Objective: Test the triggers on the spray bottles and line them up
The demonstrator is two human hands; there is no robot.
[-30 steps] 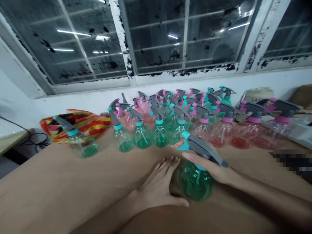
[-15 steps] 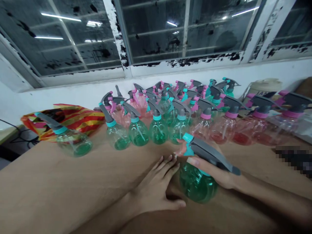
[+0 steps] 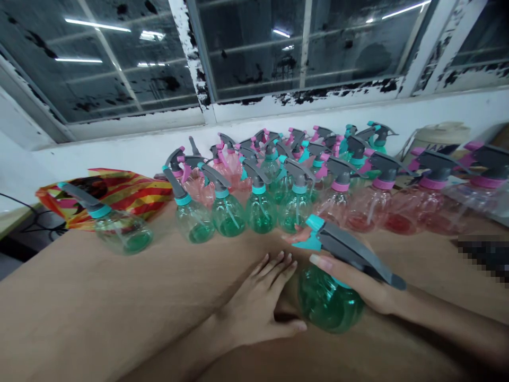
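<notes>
My right hand (image 3: 358,281) is wrapped round the neck of a green spray bottle (image 3: 330,305) with a grey and turquoise trigger head. The bottle's nozzle points to the upper left, and part of the fingers is hidden behind the head. To its left, my left hand (image 3: 258,307) lies flat on the wooden table (image 3: 99,313), fingers stretched out and thumb toward the bottle's base. Just beyond the hands stands a row of other spray bottles, among them a green one (image 3: 260,212) and a pink one (image 3: 366,212).
More pink and turquoise spray bottles crowd behind the front row, against the wall below the window (image 3: 254,53). One green bottle (image 3: 123,236) stands apart at left, near a red and yellow bag (image 3: 139,185). A pale container (image 3: 441,138) and a blurred dark object (image 3: 485,254) are at right.
The held spray bottle and my right hand appear slightly further right. My left hand stays flat on the table, and the view has shifted a little.
</notes>
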